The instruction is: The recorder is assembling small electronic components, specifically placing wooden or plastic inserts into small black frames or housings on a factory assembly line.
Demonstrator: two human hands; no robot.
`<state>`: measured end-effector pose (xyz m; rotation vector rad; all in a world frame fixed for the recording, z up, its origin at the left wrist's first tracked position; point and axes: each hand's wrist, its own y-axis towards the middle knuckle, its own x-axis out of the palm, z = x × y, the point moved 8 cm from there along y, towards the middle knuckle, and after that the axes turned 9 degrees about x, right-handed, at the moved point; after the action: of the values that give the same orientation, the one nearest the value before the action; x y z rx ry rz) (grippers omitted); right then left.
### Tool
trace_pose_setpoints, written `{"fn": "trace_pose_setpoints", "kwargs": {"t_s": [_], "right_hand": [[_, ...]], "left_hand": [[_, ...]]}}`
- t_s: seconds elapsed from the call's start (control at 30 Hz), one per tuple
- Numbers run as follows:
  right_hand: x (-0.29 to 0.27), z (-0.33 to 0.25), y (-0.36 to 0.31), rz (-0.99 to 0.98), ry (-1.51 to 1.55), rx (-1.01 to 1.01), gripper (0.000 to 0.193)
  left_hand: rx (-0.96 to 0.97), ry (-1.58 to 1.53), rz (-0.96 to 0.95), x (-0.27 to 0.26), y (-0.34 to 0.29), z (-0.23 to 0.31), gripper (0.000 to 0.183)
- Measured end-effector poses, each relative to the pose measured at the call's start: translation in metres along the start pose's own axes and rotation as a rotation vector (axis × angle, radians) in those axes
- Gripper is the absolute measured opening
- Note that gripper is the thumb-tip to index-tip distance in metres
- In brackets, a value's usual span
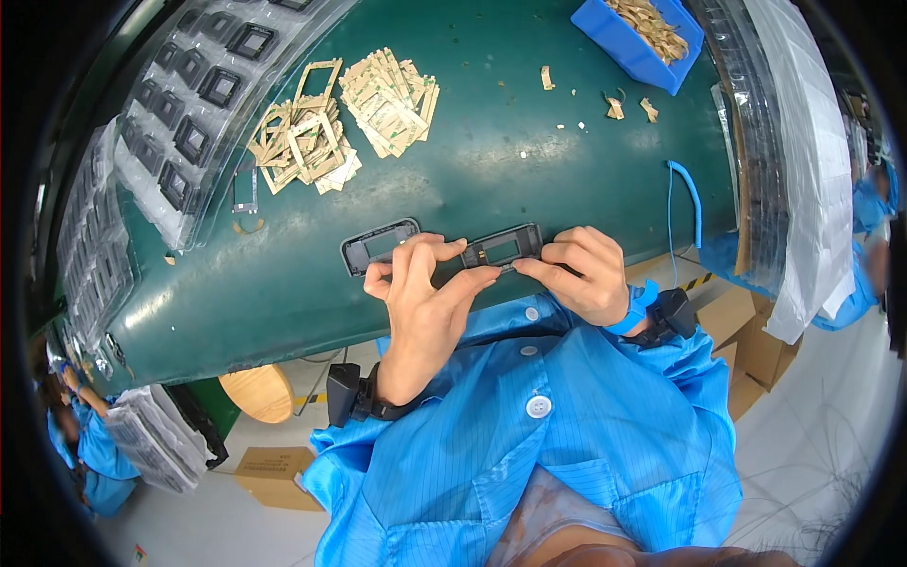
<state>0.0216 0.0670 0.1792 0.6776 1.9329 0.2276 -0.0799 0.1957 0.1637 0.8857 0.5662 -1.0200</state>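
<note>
Between both hands, close to the bench's near edge, is a dark plastic housing with a rectangular window. My left hand grips its left end, thumb and forefinger closed on it. On the right end, my right hand pinches the housing with its thumb low along the near edge. A second dark housing, a frame with rounded corners, lies on the bench just beyond my left hand, partly covered by the fingers. Whether a small part sits under my thumbs is hidden.
Two piles of tan adhesive frames, a loose pile and a neater pile, lie on the green bench. Clear trays with black parts stand left. A blue bin holds tan scraps. A coiled blue cord lies right.
</note>
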Motion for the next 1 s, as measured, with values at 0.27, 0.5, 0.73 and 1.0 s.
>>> {"fn": "trace_pose_setpoints", "kwargs": {"t_s": [0.27,0.5,0.73,1.0], "right_hand": [[-0.003,-0.001,-0.002,0.018,-0.039,-0.055,0.022],[0.001,0.000,0.000,-0.104,0.001,-0.050,0.026],[0.002,0.001,-0.003,-0.048,-0.015,-0.051,0.028],[0.001,-0.002,0.002,-0.035,-0.092,-0.074,0.024]], "left_hand": [[0.020,0.022,0.034,0.000,-0.005,-0.004,0.018],[0.068,0.094,-0.031,0.002,-0.002,0.003,0.018],[0.042,0.043,-0.009,0.002,-0.003,0.001,0.023],[0.056,0.085,0.043,-0.001,-0.004,0.000,0.017]]}}
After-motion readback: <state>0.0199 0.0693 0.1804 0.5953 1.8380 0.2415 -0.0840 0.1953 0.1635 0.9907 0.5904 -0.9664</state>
